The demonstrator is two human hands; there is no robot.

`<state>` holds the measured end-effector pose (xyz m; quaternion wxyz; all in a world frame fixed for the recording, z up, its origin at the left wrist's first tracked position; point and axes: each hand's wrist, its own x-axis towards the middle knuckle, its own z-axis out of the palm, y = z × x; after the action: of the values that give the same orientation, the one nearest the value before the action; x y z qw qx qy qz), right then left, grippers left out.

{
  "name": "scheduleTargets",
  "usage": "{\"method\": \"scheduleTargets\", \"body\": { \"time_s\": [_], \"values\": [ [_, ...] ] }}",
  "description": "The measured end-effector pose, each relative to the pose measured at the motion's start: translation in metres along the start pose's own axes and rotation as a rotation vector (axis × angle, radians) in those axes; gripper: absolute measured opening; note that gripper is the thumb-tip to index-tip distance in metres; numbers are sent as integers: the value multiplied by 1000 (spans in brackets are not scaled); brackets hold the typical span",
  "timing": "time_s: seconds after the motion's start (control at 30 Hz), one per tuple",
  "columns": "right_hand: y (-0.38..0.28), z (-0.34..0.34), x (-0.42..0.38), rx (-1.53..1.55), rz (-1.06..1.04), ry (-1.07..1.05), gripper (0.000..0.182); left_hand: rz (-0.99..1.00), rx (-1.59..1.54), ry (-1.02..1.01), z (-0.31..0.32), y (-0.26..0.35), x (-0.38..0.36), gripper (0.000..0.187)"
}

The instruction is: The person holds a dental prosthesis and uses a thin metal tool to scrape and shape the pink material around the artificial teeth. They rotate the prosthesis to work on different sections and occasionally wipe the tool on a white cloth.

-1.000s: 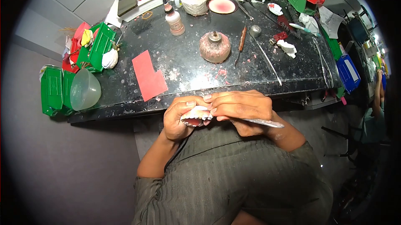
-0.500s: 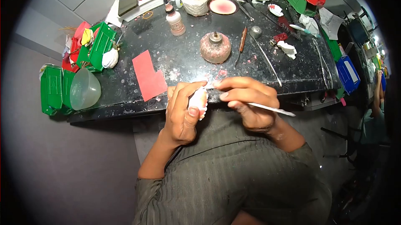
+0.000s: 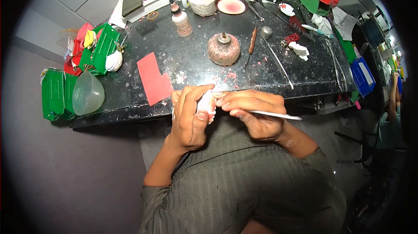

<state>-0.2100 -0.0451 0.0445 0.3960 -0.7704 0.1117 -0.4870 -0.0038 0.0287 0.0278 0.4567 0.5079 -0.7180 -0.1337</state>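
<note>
At the front edge of the black table, my left hand (image 3: 190, 118) is wrapped round a small white and pink dental model (image 3: 206, 106), whose left part the fingers cover. My right hand (image 3: 257, 114) pinches a thin whitish tool (image 3: 278, 115). Its handle points right, and its tip is hidden at the fingers beside the model. A red wax sheet (image 3: 154, 79) with a cut corner lies left of my hands. Beyond them stands a round glass burner (image 3: 224, 50) with pinkish contents.
Green bins (image 3: 54, 95) and a translucent bowl (image 3: 88, 93) are at the left. A bottle (image 3: 182, 23), a brown-handled knife (image 3: 252, 41) and a long metal tool (image 3: 278, 63) are on the table (image 3: 143, 42). Another person's arm (image 3: 394, 92) shows far right.
My right hand has moved slightly left with the tool, and its fingertips are now at the model. My left hand has barely moved.
</note>
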Motion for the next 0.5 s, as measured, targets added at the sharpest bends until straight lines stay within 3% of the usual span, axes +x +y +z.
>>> {"method": "scheduleTargets", "body": {
  "time_s": [0.1,0.17,0.5],
  "values": [
    [0,0,2,-72,-13,4,11,36,40,25,0,0,1,60],
    [-1,3,1,-37,-26,-19,10,83,48,41,1,-3,1,50],
    [2,3,0,-52,-20,-17,11,96,116,45,0,-1,2,48]
  ]
}}
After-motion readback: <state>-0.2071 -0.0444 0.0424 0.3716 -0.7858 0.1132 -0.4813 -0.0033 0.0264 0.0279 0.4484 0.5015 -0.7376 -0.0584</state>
